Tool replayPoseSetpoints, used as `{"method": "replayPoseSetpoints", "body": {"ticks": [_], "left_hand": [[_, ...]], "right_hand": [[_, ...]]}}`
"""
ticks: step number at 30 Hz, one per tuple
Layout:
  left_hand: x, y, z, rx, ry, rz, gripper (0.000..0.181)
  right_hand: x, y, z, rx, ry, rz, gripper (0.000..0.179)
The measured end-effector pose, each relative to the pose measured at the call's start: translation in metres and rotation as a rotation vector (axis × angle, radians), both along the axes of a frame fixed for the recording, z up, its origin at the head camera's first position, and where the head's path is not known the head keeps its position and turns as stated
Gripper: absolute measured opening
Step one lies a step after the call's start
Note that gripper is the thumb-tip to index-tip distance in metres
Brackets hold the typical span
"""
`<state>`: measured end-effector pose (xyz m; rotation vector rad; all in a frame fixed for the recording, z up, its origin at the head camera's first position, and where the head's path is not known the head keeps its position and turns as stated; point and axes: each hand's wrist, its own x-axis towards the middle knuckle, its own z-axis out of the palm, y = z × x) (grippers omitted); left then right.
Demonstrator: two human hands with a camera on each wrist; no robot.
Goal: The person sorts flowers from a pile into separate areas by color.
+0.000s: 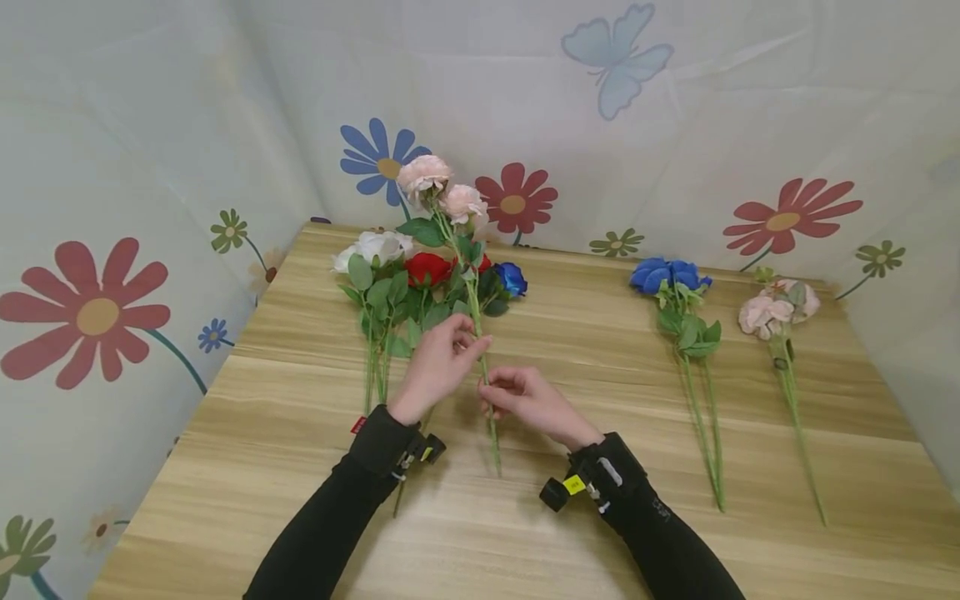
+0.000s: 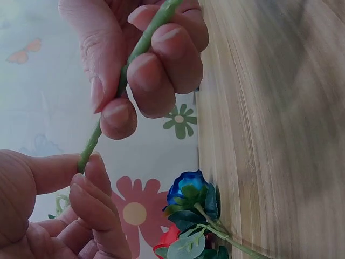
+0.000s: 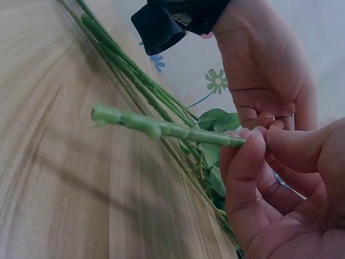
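in the head view, the left hand point(image 1: 438, 367) pinches a pale pink flower point(image 1: 470, 273) by its green stem point(image 1: 493, 437), a narrow grip with thumb and fingers meeting partway down. the right hand point(image 1: 534, 404) has a narrow grip on it too, lower on the same stem, whose bottom end runs on past the fingers. the flower is held up over the worktop point(image 1: 585, 333), its two blooms tilted to the left. beyond the left hand lie white flowers point(image 1: 382, 247), a red flower point(image 1: 427, 269) and a small blue flower point(image 1: 512, 280); well apart on the right lie larger blue blooms point(image 1: 667, 273) and other pink blooms point(image 1: 776, 312).

in the left wrist view, the left hand's thumb and fingertips close on the stem, while the right hand's thumb and curled fingers hold it just beside; the small blue flower shows near the worktop's edge.

in the right wrist view, the right hand's grip is closed to the stem's thickness, the cut end sticking out free, with the left hand just behind.
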<state>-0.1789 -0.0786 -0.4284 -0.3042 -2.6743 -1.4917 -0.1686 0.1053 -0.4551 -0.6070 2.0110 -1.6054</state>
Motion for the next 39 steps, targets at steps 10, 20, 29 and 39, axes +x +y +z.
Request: {"method": "replayPoseSetpoints", "body": {"ticks": [10,20,29,39], "left_hand": [[-0.006,-0.009,0.001,0.185,-0.086,-0.015,0.037],[-0.010,-0.015,0.000,0.310,-0.191,0.007,0.033],[-0.010,-0.011,-0.001,0.330,-0.175,-0.017,0.028],[-0.006,-0.001,-0.002,0.332,-0.121,-0.014,0.024]], "right_hand": [[-0.004,0.007,0.001,-0.040,-0.087,0.097,0.028],[-0.007,0.014,0.003,0.005,-0.099,0.219,0.026],[-0.006,0.012,0.007,0.076,-0.053,0.149,0.026],[-0.001,0.003,0.011,0.095,0.051,-0.099,0.028]]}}
